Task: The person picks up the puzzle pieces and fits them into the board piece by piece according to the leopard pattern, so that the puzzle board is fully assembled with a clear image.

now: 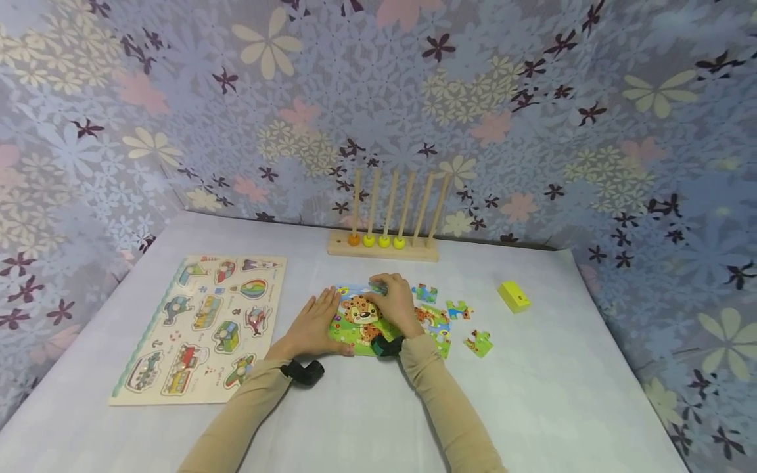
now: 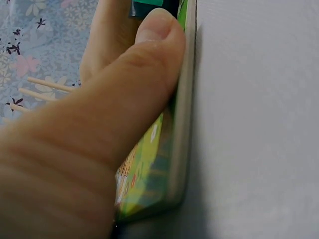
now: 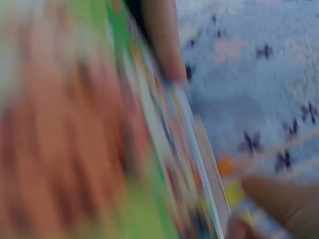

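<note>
A leopard jigsaw puzzle (image 1: 362,316) with a green and blue picture lies on the table in front of me. My left hand (image 1: 315,323) rests flat at its left side, fingers extended. In the left wrist view the thumb (image 2: 149,64) lies along the puzzle board's pale edge (image 2: 183,144). Over the upper middle of the board, my right hand (image 1: 395,305) pinches a small bluish puzzle piece (image 1: 378,288). That hand and its wrist strap hide part of the picture. The right wrist view is blurred, with the bluish piece (image 3: 264,219) at the fingertips.
Loose puzzle pieces lie right of the board, one green piece (image 1: 479,343) farthest out. Behind stands a wooden peg rack (image 1: 384,249) with orange and yellow beads. A vehicle peg board (image 1: 219,355) lies at left, a yellow block (image 1: 514,297) at right.
</note>
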Demonstrator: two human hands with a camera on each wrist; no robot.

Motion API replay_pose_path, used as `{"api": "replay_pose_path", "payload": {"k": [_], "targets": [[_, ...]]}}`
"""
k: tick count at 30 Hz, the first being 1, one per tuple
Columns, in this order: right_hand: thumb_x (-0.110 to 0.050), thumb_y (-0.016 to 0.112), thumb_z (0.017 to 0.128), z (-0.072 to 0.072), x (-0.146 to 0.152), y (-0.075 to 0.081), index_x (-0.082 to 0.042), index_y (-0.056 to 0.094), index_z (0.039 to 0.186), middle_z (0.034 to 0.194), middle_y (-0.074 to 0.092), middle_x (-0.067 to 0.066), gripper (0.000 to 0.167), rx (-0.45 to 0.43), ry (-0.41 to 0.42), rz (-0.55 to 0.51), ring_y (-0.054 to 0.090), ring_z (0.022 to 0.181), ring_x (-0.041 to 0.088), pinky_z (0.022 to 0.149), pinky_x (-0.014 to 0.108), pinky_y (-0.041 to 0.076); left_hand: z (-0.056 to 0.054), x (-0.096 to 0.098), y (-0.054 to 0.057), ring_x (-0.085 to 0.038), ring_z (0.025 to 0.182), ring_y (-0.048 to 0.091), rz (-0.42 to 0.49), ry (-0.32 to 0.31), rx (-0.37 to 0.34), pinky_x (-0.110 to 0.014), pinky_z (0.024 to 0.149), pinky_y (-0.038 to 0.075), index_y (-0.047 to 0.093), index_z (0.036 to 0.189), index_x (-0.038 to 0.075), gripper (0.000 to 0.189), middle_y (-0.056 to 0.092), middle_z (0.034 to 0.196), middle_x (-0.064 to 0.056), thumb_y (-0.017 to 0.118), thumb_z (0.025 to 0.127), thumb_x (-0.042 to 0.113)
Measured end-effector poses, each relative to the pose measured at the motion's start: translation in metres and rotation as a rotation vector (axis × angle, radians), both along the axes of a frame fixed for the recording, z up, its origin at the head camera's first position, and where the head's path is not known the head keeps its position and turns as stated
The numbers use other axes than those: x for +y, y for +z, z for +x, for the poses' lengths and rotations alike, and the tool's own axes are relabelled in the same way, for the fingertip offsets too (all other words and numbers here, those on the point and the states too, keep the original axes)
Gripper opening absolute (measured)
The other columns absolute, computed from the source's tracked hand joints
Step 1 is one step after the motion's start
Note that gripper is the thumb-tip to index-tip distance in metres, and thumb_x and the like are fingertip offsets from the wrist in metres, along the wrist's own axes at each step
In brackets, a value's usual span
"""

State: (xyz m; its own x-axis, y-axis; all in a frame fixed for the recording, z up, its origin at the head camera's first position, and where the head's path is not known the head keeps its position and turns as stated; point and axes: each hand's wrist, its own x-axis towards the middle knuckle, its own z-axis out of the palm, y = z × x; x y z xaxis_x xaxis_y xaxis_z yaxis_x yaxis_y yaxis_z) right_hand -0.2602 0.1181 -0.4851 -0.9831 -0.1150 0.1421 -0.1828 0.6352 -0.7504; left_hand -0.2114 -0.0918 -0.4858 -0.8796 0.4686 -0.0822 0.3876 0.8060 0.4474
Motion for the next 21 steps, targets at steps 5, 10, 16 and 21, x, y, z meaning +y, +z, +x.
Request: {"api": "replay_pose_path", "payload": {"k": [5, 10, 16, 21], "targets": [[-0.024, 0.064, 0.095, -0.001, 0.046, 0.009, -0.008, 0.061, 0.129, 0.123, 0.063, 0.015, 0.038, -0.056, -0.044, -0.187, 0.061, 0.1, 0.03, 0.076, 0.039, 0.053, 0.0, 0.003, 0.0, -0.034, 0.152, 0.003, -0.019, -0.014, -0.017, -0.05, 0.124, 0.003, 0.01, 0.153, -0.003, 0.122, 0.002, 0.162, -0.02, 0.073, 0.073, 0.062], [-0.02, 0.065, 0.094, 0.001, 0.094, 0.013, -0.011, 0.05, 0.14, 0.127, 0.06, 0.016, 0.05, -0.123, -0.121, -0.111, 0.056, 0.111, 0.033, 0.084, 0.041, 0.05, 0.001, 0.002, 0.005, -0.034, 0.152, 0.004, -0.015, -0.006, -0.011, -0.051, 0.124, 0.004, 0.01, 0.153, -0.004, 0.121, 0.003, 0.162, -0.021, 0.075, 0.073, 0.06], [-0.013, 0.07, 0.089, 0.001, 0.105, 0.01, -0.007, 0.045, 0.144, 0.129, 0.055, 0.02, 0.06, -0.172, -0.029, 0.02, 0.051, 0.107, 0.032, 0.084, 0.041, 0.046, 0.003, 0.0, 0.004, -0.035, 0.152, 0.004, -0.023, 0.007, -0.013, -0.051, 0.124, 0.004, 0.009, 0.153, -0.005, 0.122, 0.003, 0.162, -0.02, 0.074, 0.073, 0.061], [-0.014, 0.071, 0.088, 0.003, 0.098, 0.016, -0.001, 0.056, 0.131, 0.12, 0.056, 0.025, 0.048, -0.148, -0.081, 0.17, 0.054, 0.107, 0.038, 0.092, 0.05, 0.049, 0.003, 0.002, 0.003, -0.036, 0.151, 0.005, -0.002, 0.006, -0.007, -0.051, 0.124, 0.005, 0.011, 0.153, -0.005, 0.123, 0.004, 0.162, -0.021, 0.075, 0.071, 0.061]]}}
